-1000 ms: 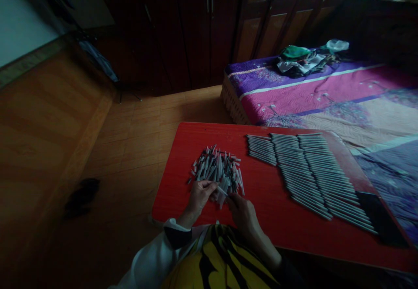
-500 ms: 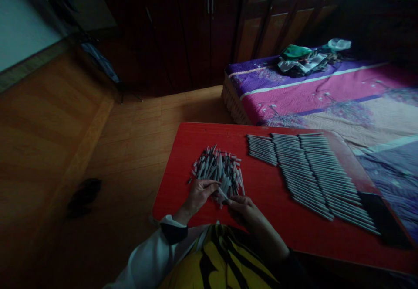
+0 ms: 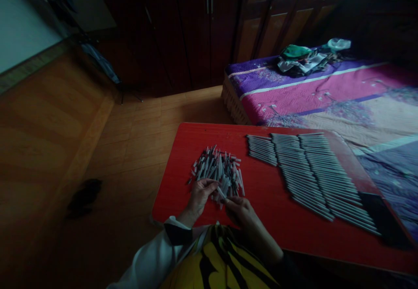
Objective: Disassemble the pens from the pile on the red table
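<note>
Over the near edge of a pile of loose pen parts (image 3: 212,164), both hands meet at one thin whitish pen barrel (image 3: 221,192). My left hand (image 3: 198,196) is closed, pinching its upper end between thumb and fingers. At the lower end, my right hand (image 3: 240,209) is closed around it, and a small dark bit shows by those fingertips. The pile mixes pale tubes and short dark pieces. To the right, grey pens (image 3: 297,171) with dark ends lie side by side in three slanting columns.
Everything lies on a red table (image 3: 257,210). A dark flat object (image 3: 385,219) sits at its right end. Beyond stands a bed (image 3: 287,93) with a patterned cover and a heap of cloth and bags (image 3: 303,60). Dark wardrobes (image 3: 192,32) line the back.
My right hand has shifted slightly left and up toward my left hand. My left forearm has moved a little to the right. Both still hold the pen barrel.
</note>
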Demonstrator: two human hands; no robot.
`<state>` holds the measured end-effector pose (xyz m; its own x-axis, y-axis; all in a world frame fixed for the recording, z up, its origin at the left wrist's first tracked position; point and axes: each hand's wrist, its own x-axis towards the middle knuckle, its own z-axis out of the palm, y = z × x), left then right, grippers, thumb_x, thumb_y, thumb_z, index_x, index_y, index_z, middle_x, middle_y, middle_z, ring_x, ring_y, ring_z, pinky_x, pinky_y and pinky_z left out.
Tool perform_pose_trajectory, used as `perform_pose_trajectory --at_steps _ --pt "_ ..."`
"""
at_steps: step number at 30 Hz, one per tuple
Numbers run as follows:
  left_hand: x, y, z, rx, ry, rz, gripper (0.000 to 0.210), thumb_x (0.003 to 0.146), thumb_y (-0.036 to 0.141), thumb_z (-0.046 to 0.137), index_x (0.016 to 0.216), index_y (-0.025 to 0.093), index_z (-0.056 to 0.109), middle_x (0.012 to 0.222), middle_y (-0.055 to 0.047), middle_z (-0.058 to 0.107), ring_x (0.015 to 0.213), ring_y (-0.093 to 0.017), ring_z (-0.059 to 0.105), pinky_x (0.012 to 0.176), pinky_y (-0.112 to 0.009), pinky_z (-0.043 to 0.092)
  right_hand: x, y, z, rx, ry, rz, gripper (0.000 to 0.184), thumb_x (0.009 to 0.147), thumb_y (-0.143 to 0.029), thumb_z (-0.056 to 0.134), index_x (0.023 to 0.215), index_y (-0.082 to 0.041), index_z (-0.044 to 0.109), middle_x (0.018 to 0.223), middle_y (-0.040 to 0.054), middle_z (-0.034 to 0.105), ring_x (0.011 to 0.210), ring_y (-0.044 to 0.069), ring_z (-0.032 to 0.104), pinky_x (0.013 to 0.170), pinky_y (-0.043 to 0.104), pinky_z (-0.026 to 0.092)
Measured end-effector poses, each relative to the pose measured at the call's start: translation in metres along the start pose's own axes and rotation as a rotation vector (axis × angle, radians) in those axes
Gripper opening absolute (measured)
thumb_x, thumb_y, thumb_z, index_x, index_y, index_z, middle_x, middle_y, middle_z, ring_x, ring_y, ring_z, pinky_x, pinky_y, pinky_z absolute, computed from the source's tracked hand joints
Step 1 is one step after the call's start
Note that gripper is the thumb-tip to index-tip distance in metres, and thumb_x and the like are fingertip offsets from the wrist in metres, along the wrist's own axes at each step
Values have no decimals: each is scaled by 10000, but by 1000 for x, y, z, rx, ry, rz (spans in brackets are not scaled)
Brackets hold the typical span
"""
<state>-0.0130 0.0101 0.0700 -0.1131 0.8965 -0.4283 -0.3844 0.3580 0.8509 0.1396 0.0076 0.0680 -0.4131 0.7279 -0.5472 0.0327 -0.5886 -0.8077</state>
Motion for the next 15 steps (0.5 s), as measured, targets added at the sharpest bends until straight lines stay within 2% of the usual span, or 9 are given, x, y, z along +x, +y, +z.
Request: perform_pose_trajectory --at_steps 2,5,8,13,15 --pt "-1 7 -4 24 -70 10 295 658 339 697 796 79 676 674 -70 663 569 -125 582 569 -235 455 1 2 -1 165 -129 130 403 590 -544 630 632 -155 531 367 -85 369 289 33 232 315 192 150" --pt "-2 15 -7 6 -172 -14 296 679 322 684 852 82 673 756 -95 682 633 -148 610 606 -252 468 1 1 -1 270 -198 170 398 546 -517 674 625 -158 522 372 -81 392 285 30 241 307 191 144" --pt "-3 14 -4 -52 -192 -47 335 698 339 668 917 86 649 780 -102 686 660 -162 627 609 -259 476 -1 -1 2 300 -117 123 352 575 -452 693 689 -156 543 403 -90 396 304 25 251 316 180 155" --pt "-4 5 7 -139 -13 -25 304 673 348 695 846 115 608 737 -72 683 594 -141 619 559 -239 469 -2 -2 5 145 -6 28 374 618 -502 655 680 -150 544 420 -81 420 304 30 276 312 184 178" --pt "-6 6 9 -152 -38 -27 303 685 353 684 857 116 609 754 -77 685 638 -156 633 591 -251 481 -3 -3 6 126 17 23 372 626 -505 648 670 -151 541 431 -78 425 311 30 288 319 183 194"
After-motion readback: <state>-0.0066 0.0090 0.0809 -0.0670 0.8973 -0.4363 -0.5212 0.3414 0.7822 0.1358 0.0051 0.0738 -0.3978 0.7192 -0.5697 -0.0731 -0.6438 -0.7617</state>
